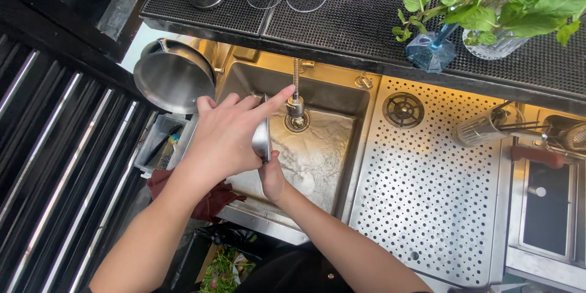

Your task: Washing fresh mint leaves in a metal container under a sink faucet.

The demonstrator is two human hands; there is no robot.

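Here we held a small steel cup over the sink basin with both hands. Our left hand was curled around the cup's outer side, fingers spread flat across it and the index finger stretched toward the faucet nozzle just beyond its tip. Our right hand sat right under the left, closed on the cup's lower edge; how far its fingers wrapped we could not tell. Behind the left hand a steel bowl stood tilted. Below our left wrist lay a dark red cloth. To the right of both hands spread the perforated drainboard.
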